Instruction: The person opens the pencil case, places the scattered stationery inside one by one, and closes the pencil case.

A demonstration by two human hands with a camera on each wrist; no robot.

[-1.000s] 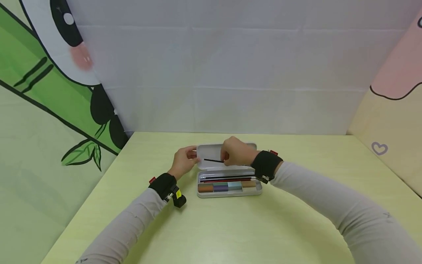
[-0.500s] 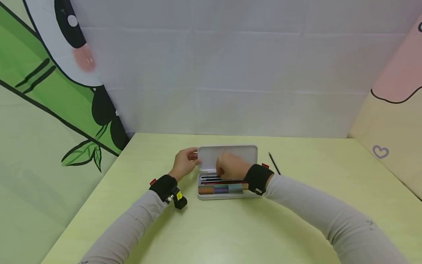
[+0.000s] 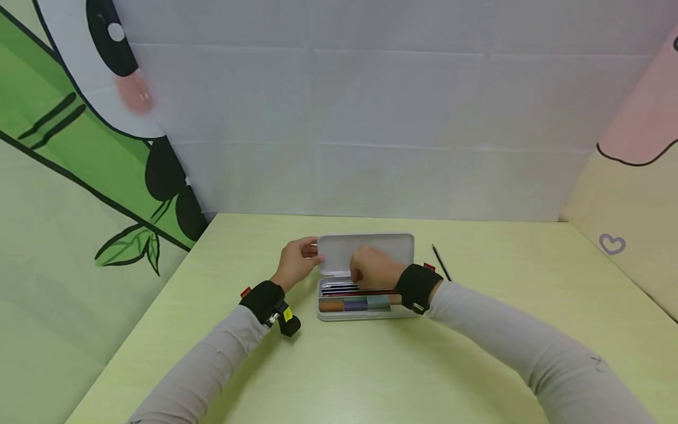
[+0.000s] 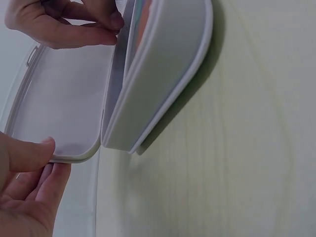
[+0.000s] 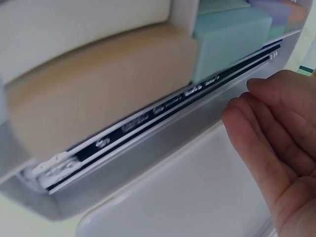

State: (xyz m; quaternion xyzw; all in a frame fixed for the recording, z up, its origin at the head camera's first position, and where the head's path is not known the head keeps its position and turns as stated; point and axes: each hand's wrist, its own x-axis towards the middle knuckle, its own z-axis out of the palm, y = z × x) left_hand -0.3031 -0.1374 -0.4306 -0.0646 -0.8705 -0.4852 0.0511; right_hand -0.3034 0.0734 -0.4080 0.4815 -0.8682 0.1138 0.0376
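A white pencil case stands with its lid raised and its tray toward me. My left hand pinches the lid's left corner between thumb and fingers, plainly seen in the left wrist view. Over the tray's back part hovers my right hand; in the right wrist view its fingertips are close to the dark pencils, with nothing visible held. In front of the pencils sit an orange block, a purple block and a teal block. A tan block fills the right end.
A dark pencil lies on the pale yellow table to the right of the case, partly behind my right sleeve. A white sheet closes off the back, and printed panels stand at both sides.
My right hand held a dark pencil in front of the lid; that pencil now lies on the table at right. The hand has come down over the tray. My left hand stays on the lid.
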